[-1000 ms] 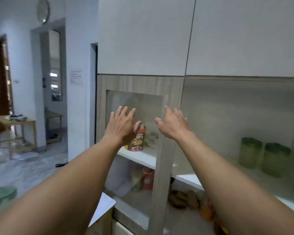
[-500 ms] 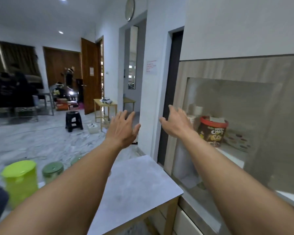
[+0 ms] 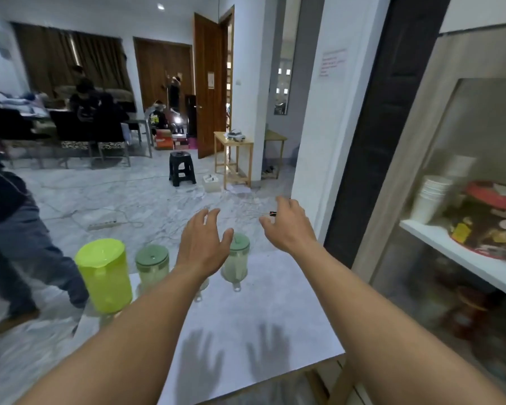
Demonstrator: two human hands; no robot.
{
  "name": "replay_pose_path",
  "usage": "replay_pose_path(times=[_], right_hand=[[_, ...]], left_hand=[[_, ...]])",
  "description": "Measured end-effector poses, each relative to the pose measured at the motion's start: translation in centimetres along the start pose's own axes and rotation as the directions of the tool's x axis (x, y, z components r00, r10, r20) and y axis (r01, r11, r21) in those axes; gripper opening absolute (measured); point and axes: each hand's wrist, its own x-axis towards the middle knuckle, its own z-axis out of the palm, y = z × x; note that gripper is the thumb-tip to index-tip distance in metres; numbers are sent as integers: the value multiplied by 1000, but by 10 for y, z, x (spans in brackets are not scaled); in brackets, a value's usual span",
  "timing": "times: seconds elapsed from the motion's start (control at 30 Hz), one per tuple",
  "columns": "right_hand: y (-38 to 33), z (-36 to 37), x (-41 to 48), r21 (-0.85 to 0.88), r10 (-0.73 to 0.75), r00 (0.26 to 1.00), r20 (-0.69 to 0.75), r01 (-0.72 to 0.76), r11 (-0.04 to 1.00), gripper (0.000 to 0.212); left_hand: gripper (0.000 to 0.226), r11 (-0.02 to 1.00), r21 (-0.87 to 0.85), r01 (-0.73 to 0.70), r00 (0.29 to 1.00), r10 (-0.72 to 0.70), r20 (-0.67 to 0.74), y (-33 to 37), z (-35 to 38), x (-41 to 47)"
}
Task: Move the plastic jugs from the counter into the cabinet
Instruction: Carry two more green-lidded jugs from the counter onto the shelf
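On the grey counter point(image 3: 260, 323) stand a bright yellow-green jug point(image 3: 104, 276) at the far left, a pale green lidded jug point(image 3: 152, 266) beside it, and another pale green lidded jug point(image 3: 236, 258) further right. A further jug is mostly hidden behind my left hand point(image 3: 202, 244), which hovers open above the counter. My right hand point(image 3: 288, 226) is open too, raised just right of the right-hand green jug, touching nothing. The glass-fronted cabinet point(image 3: 421, 147) stands at the right.
Inside the cabinet a white shelf point(image 3: 462, 252) holds stacked white cups point(image 3: 430, 200) and a red-lidded tub point(image 3: 494, 223). A person's legs point(image 3: 18, 252) are close at the left. A black stool point(image 3: 181, 168) and a wooden side table point(image 3: 234, 159) stand on the marble floor.
My view has swung left from the cabinet to the counter. Both open hands have come down and now hover near the jugs.
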Motion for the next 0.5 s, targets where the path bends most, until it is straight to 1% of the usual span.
replay_pose_path(times=[0.2, 0.3, 0.4, 0.5], right_hand=[[14, 100, 49, 60, -25, 993, 114, 18, 998, 63], [24, 151, 77, 107, -17, 984, 177, -2, 994, 63], [39, 197, 97, 125, -6, 976, 217, -21, 992, 61], [58, 241, 109, 93, 1, 966, 259, -26, 995, 59]], left_hand=[[58, 991, 3, 133, 990, -133, 51, -69, 59, 8], [58, 972, -1, 234, 971, -234, 58, -98, 93, 21], [62, 927, -68, 370, 928, -364, 83, -120, 127, 28], [64, 843, -133, 521, 853, -510, 113, -141, 162, 33]])
